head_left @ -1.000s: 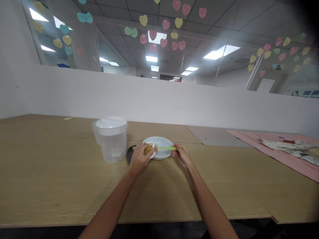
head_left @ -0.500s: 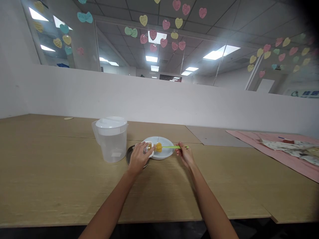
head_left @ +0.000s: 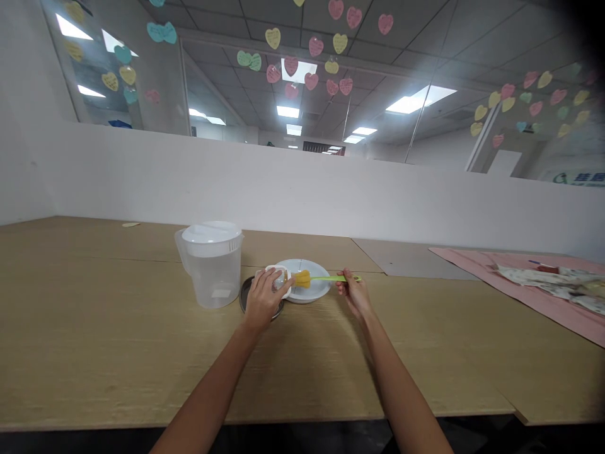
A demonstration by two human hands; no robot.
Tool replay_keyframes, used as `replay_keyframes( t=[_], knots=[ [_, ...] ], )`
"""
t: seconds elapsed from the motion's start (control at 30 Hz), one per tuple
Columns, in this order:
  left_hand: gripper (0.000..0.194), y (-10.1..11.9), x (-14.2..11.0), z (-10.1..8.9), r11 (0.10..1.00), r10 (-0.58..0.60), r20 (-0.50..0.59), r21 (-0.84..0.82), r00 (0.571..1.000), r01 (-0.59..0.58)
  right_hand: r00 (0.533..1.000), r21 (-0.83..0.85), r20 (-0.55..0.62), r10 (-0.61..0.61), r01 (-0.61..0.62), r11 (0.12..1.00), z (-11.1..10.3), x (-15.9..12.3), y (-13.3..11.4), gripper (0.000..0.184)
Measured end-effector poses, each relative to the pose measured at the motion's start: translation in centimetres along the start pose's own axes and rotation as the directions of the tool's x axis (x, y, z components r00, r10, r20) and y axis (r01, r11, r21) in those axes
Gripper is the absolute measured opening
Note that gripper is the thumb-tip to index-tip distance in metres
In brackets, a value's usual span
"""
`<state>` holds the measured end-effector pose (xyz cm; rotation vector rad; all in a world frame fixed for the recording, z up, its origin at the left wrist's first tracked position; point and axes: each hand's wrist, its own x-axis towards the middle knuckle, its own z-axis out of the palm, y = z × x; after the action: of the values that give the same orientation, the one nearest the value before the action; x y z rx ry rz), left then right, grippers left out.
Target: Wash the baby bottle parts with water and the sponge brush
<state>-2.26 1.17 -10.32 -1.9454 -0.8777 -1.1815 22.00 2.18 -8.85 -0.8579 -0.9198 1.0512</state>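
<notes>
My left hand (head_left: pixel 263 299) is closed round a small clear cup with a white rim (head_left: pixel 284 281), which lies tilted on its side with its mouth to the right. My right hand (head_left: pixel 352 292) grips the green handle (head_left: pixel 331 278) of a cleaning brush. Its yellow head (head_left: pixel 301 279) is at the cup's mouth; whether its tip is still inside is hard to see. Below them is a shallow white bowl (head_left: pixel 314 294). A dark round tray (head_left: pixel 244 294) lies partly hidden under my left hand.
A translucent lidded pitcher (head_left: pixel 215 271) stands left of the tray on the wooden table (head_left: pixel 302 366). At the right, a pink cloth (head_left: pixel 491 268) carries patterned fabric (head_left: pixel 543 280) and small items. A white wall (head_left: pixel 302 189) runs behind the table.
The brush has slid slightly to the right with my right hand, and more of its yellow head shows outside the cup. My left hand stays nearly in place.
</notes>
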Motion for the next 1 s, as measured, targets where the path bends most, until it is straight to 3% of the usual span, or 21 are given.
replay_keyframes(
  t=[0.17, 0.27, 0.4, 0.53, 0.67, 0.83, 1.0],
  knots=[
    [0.044, -0.3, 0.3, -0.7, 0.999, -0.038, -0.008, 0.032, 0.999, 0.038, 0.998, 0.069, -0.056, -0.020, 0.024, 0.997, -0.5, 0.2, -0.5, 0.043],
    [0.047, -0.5, 0.4, -1.1, 0.994, -0.095, 0.006, 0.052, 0.995, 0.094, 0.988, 0.125, -0.148, -0.044, 0.063, 0.990, -1.0, 0.6, -0.7, 0.041],
    [0.045, -0.6, 0.4, -1.2, 0.992, -0.106, 0.025, 0.070, 0.994, 0.104, 0.940, 0.058, -0.334, -0.071, 0.096, 0.994, -1.7, 1.1, -0.1, 0.038],
    [0.042, -0.6, 0.2, -0.6, 0.995, -0.016, -0.003, 0.098, 1.000, 0.016, 0.874, 0.012, -0.482, -0.060, 0.075, 0.997, -2.2, 1.6, 0.9, 0.036],
    [0.040, -0.5, 0.1, -0.4, 0.995, 0.032, -0.012, 0.095, 0.999, -0.031, 0.839, -0.018, -0.533, -0.112, 0.121, 0.993, -2.7, 2.1, 1.7, 0.036],
    [0.037, -0.4, 0.4, -1.1, 0.992, -0.126, -0.006, -0.005, 0.992, 0.126, 0.846, -0.037, -0.514, -0.138, 0.139, 0.990, -3.3, 2.6, 2.3, 0.039],
    [0.038, 0.3, 0.6, -1.2, 0.943, -0.316, -0.175, -0.163, 0.933, 0.289, 0.810, -0.027, -0.572, -0.130, 0.140, 0.990, -3.6, 2.9, 2.6, 0.032]
  ],
)
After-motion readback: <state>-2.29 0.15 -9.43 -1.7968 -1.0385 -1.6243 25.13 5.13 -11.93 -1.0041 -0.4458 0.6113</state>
